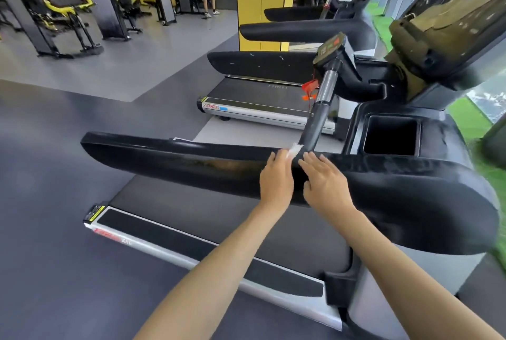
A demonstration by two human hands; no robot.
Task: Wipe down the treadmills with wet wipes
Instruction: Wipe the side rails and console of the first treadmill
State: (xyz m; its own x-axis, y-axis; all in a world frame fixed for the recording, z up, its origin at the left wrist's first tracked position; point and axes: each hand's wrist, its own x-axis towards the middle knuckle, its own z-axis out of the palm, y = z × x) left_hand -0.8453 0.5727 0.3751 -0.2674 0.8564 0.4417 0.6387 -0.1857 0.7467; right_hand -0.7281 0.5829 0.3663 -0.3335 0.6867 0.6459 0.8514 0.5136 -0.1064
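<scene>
Wet wipe [294,150] lies on top edge of black handrail [178,160] of nearest treadmill [208,211], pinched at fingertips of left hand [276,182], probably to drag along the pad. Right hand [325,185] rests flat just beside, fingers loosely spread, likely bracing

Free passage: the gap between the black side handrail [164,156] and the running belt [208,202] below it, and the floor strip [235,131] towards the neighbouring treadmill [254,96]; obstructions: the slanted grip bar [319,117] rising just behind the handrail, the cup well [431,142] and console [443,24] at right.
</scene>
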